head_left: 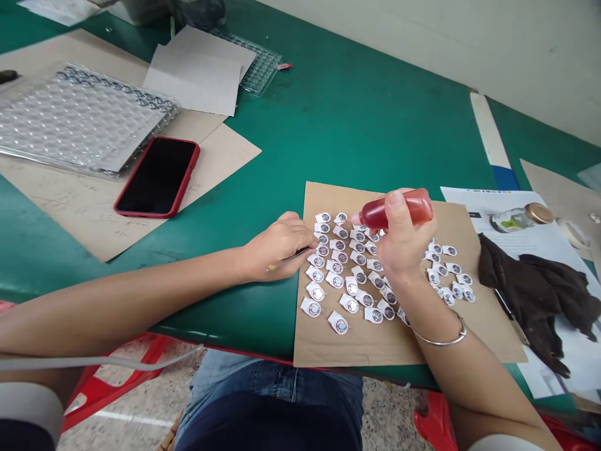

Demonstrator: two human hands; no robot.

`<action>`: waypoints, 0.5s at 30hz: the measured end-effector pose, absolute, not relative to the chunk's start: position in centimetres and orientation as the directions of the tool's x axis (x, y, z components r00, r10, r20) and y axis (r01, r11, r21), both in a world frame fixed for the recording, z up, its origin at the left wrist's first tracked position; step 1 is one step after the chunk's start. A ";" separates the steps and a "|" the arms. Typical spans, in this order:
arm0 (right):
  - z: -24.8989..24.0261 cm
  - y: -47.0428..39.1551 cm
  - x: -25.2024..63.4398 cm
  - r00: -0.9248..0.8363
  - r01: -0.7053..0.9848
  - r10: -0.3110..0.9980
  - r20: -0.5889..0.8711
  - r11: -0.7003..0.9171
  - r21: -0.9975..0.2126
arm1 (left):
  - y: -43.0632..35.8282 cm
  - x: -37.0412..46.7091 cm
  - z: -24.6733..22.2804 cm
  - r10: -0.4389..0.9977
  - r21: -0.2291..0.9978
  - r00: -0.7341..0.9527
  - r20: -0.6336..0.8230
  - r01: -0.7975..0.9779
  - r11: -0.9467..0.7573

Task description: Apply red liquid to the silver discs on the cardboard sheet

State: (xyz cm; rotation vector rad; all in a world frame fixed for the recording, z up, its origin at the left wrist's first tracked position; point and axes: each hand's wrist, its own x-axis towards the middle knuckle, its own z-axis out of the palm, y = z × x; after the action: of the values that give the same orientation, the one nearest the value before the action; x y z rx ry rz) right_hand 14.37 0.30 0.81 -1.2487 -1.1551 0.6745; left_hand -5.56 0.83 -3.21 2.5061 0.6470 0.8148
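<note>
My right hand (406, 238) grips a small squeeze bottle (375, 214) of red liquid, tilted so its nozzle points left. The tip is close over one of the small white tabs with round metallic centres (340, 218); I cannot tell whether it touches. Several such tabs lie in loose rows on a brown cardboard sheet (328, 351). At the sheet's left edge, my left hand (280, 247) is closed around a slim metal tool (295, 255), seemingly tweezers. Its fingertips are beside the left column of tabs, and the tool's working end is hidden.
A red-cased phone (157, 176) and clear bubbled plastic trays (84, 119) lie on cardboard at left. To the right are a dark cloth (530, 288), printed paper (469, 195) and a gold-lidded glass jar (516, 217). A wall (446, 50) borders the green table (366, 119).
</note>
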 end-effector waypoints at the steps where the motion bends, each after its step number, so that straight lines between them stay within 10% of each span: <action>1: 0.8 0.3 14.3 0.326 0.183 0.899 0.291 0.242 -0.953 | 0.8 -5.6 -3.2 0.551 0.521 0.719 0.422 0.305 -0.797; 15: 0.3 -0.4 13.5 0.241 0.149 0.942 0.234 0.202 -0.968 | 0.6 -5.3 -2.8 0.480 0.332 0.750 0.456 0.357 -0.873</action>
State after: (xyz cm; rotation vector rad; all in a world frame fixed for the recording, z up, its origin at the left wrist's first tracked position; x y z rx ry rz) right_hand 13.47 -0.38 0.35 -1.2426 -1.1986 0.7967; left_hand -5.32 0.60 -2.79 2.7245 0.6610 0.8002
